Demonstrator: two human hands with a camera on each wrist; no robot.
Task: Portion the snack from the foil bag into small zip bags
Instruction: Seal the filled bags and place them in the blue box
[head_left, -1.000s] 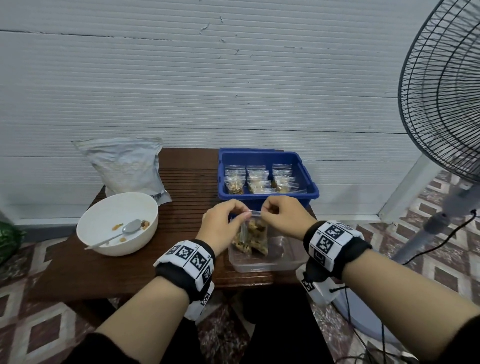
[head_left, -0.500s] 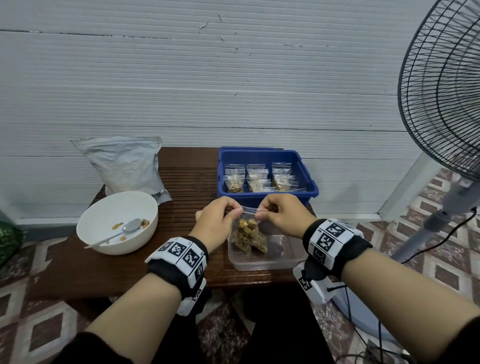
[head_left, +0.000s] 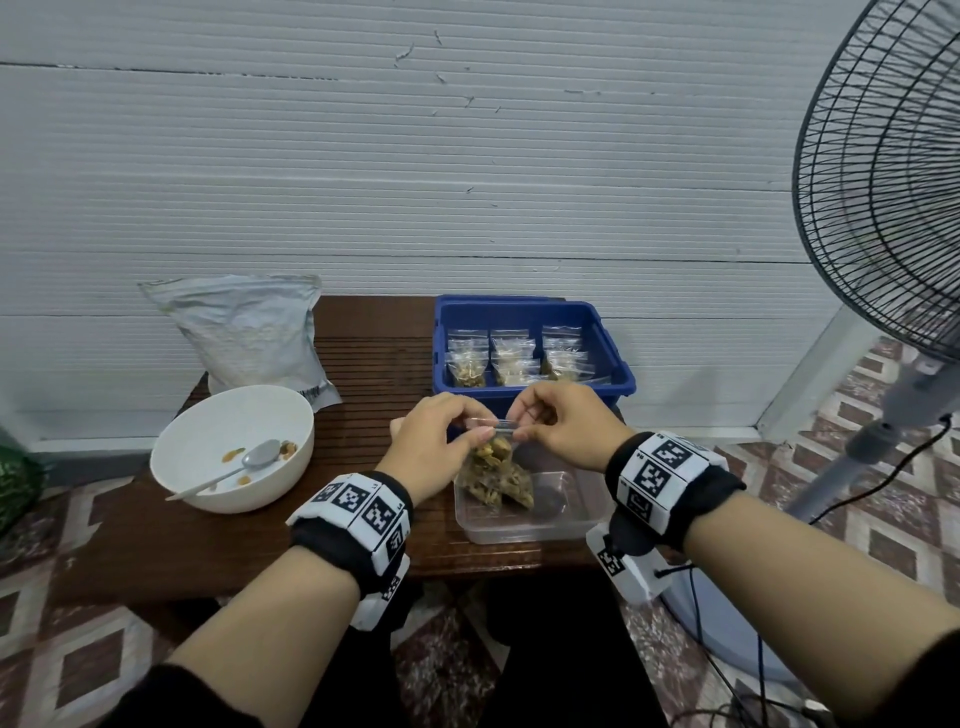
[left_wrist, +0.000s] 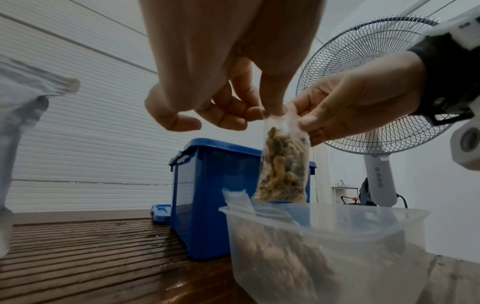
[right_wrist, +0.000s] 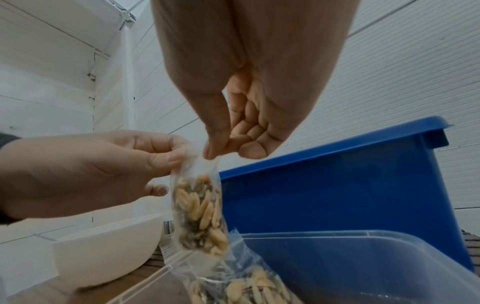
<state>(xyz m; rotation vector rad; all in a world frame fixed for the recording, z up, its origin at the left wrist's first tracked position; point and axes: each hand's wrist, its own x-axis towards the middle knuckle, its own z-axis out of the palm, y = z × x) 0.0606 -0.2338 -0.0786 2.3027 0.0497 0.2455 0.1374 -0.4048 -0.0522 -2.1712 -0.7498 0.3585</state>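
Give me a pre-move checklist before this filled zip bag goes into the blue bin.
1. Both hands pinch the top edge: left hand, right hand on the zip bag: ok.
2. Zip sealed along its full width: cannot tell.
3. Bag hangs above the clear tub: ok.
4. Blue bin has room at its near side: cannot tell.
5. No snack spilled on the table: ok.
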